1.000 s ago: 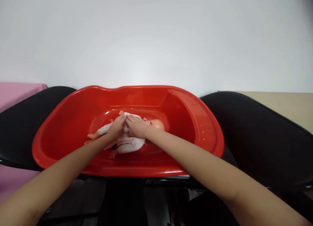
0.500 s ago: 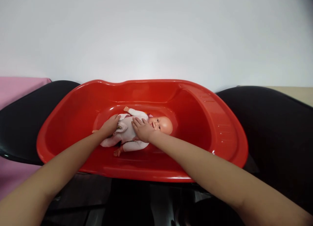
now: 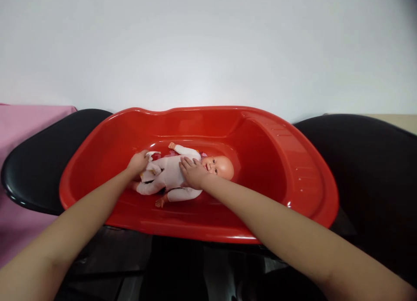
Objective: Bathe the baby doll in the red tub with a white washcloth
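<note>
A baby doll (image 3: 173,174) in white clothing lies on its back in a red plastic baby bathtub (image 3: 309,179), its head to the right. My right hand (image 3: 193,172) rests on the doll's chest below the chin, palm down with fingers spread. Over the doll's legs, my left hand (image 3: 138,161) grips the edge of a small white cloth (image 3: 149,172) with some yellowish marks. The cloth hangs against the legs and partly hides them. Something pink and red (image 3: 167,154) shows behind the doll, mostly covered by its body.
Black chair seats, one on the left (image 3: 42,162) and one on the right (image 3: 368,170), flank the tub. Pink fabric (image 3: 29,127) drapes a surface at the far left. Behind the tub stands a white wall (image 3: 208,49). A pale wooden surface (image 3: 399,122) shows at the right edge.
My left hand has moved left with the cloth, from the doll's hip down to its legs. My right hand stays on the chest. The view has shifted slightly.
</note>
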